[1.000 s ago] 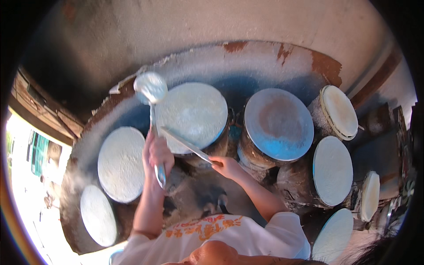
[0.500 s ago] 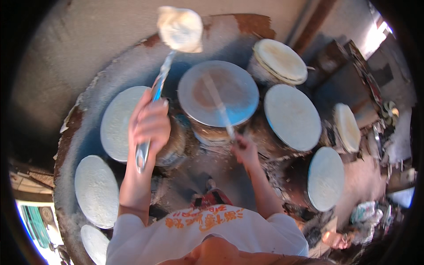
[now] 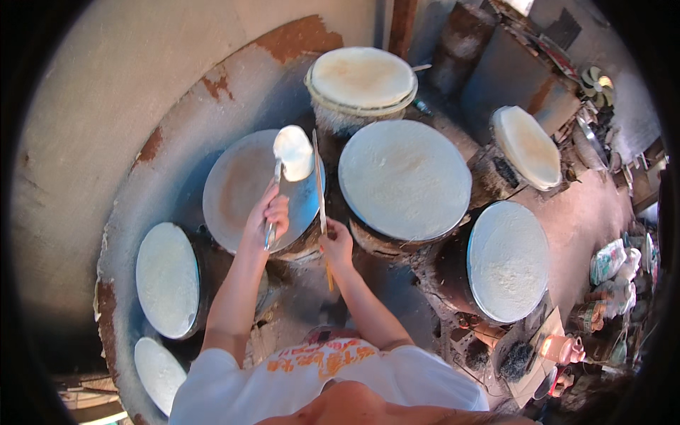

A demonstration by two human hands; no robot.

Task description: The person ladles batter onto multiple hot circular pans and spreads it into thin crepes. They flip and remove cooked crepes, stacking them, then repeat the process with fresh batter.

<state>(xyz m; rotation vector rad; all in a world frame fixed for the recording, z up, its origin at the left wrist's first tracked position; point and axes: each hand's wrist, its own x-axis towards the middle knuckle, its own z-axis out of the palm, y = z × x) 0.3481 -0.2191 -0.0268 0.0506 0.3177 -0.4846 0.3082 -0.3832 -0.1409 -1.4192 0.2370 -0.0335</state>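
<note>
My left hand (image 3: 272, 214) is closed around the metal handle of a ladle (image 3: 293, 151). White batter shows in its bowl, over the right part of a bare round griddle (image 3: 230, 180) with a brownish middle. Beside it, my right hand (image 3: 336, 242) grips a long, thin flat stick (image 3: 319, 180). Its blade points up along the griddle's right edge, close to the ladle. Just to the right lies a griddle coated with pale batter (image 3: 405, 180).
Further coated griddles stand at the left (image 3: 168, 280), lower left (image 3: 160, 372) and right (image 3: 508, 262). Stacked pale flatbreads (image 3: 365, 78) sit at the back, with another pale round (image 3: 528, 147) at right. A curved wall (image 3: 234, 88) borders the left. A small fan (image 3: 597, 85) and plastic bags (image 3: 613, 262) are at far right.
The view has turned right, so the griddles sit further left. The ladle has come from beyond the bare griddle to over it. The stick has moved from the griddle's middle to its right edge.
</note>
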